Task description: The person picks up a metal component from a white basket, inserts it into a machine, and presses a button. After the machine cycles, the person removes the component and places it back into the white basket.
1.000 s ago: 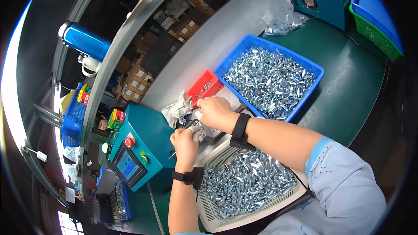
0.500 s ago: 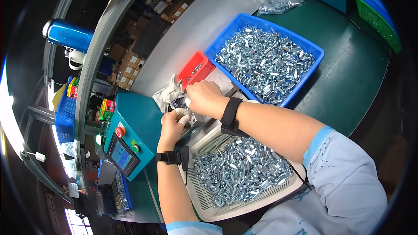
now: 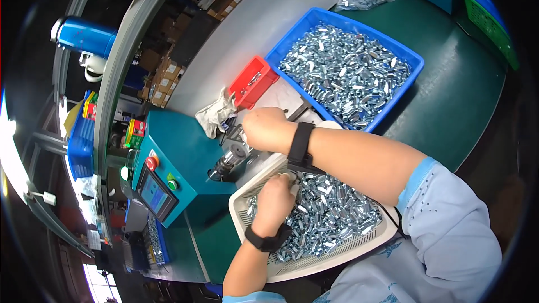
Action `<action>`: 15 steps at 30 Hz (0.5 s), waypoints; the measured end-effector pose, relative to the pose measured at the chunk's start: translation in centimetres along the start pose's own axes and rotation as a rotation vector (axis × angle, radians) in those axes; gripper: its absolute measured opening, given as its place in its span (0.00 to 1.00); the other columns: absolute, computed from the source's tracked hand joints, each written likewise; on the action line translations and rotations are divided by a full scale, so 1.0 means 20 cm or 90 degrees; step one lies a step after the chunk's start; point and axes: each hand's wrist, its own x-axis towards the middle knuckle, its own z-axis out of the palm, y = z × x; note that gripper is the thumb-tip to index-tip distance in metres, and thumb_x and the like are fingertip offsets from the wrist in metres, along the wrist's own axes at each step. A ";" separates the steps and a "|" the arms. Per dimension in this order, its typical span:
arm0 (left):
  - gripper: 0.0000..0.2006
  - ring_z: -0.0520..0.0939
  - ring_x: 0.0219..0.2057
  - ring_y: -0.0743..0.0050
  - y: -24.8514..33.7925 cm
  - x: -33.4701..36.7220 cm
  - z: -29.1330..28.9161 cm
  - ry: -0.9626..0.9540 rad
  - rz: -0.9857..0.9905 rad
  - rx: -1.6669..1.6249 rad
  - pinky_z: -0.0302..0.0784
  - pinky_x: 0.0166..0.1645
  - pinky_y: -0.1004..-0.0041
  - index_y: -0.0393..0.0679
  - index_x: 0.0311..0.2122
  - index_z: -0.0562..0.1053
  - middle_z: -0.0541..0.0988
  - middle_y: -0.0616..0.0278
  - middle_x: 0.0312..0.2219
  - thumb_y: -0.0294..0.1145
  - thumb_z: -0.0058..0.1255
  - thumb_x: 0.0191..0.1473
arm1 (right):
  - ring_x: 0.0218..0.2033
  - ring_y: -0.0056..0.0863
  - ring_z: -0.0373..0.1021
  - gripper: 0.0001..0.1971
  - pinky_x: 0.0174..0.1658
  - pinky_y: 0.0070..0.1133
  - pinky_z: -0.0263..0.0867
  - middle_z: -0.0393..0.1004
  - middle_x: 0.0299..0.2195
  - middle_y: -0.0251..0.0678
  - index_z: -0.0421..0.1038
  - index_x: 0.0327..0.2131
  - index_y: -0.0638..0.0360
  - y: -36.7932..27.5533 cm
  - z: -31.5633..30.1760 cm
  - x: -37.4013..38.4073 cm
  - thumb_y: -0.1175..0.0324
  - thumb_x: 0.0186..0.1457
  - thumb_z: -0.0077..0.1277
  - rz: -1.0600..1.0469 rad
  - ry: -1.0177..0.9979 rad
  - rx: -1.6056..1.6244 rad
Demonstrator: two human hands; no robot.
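My left hand is down in a white perforated basket of small silver metal parts, fingers curled around one of them at the pile's upper edge. My right hand, black strap on the wrist, reaches across to the metal fixture on the front of a teal machine. Its fingers curl downward at the fixture and are hidden from me, so I cannot tell what they hold.
A blue bin heaped with the same silver parts stands behind the right arm, a small red tray and a crumpled grey glove to its left. The machine has a touch screen and a red button. A green crate stands far right.
My left hand has left the machine's fixture and dropped back into the white basket. My right hand stays at the fixture. The view has tilted slightly.
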 end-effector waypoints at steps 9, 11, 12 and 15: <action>0.08 0.73 0.20 0.70 -0.01 -0.08 -0.21 -0.014 -0.130 -0.306 0.69 0.25 0.73 0.36 0.33 0.70 0.72 0.62 0.21 0.23 0.46 0.44 | 0.32 0.39 0.72 0.08 0.33 0.29 0.68 0.75 0.27 0.43 0.74 0.25 0.60 -0.09 0.05 -0.06 0.72 0.40 0.46 0.020 -0.136 -0.005; 0.09 0.71 0.20 0.73 0.00 -0.09 -0.30 0.089 -0.178 -0.473 0.67 0.24 0.75 0.37 0.34 0.69 0.71 0.64 0.22 0.24 0.44 0.45 | 0.31 0.40 0.72 0.08 0.34 0.30 0.67 0.74 0.26 0.44 0.74 0.25 0.61 -0.08 0.07 -0.07 0.72 0.40 0.46 0.021 -0.138 0.001; 0.10 0.68 0.20 0.76 0.00 -0.10 -0.33 0.196 -0.229 -0.636 0.65 0.23 0.76 0.38 0.36 0.69 0.70 0.66 0.23 0.25 0.43 0.46 | 0.31 0.40 0.72 0.08 0.34 0.30 0.67 0.74 0.26 0.45 0.74 0.25 0.62 -0.08 0.08 -0.07 0.72 0.40 0.46 0.017 -0.140 0.010; 0.11 0.68 0.21 0.76 -0.14 -0.09 -0.36 0.255 -0.197 -0.860 0.64 0.24 0.77 0.40 0.37 0.69 0.71 0.64 0.25 0.28 0.44 0.46 | 0.30 0.43 0.71 0.08 0.34 0.32 0.67 0.73 0.25 0.48 0.73 0.23 0.64 -0.08 0.11 -0.08 0.72 0.39 0.45 0.017 -0.129 0.038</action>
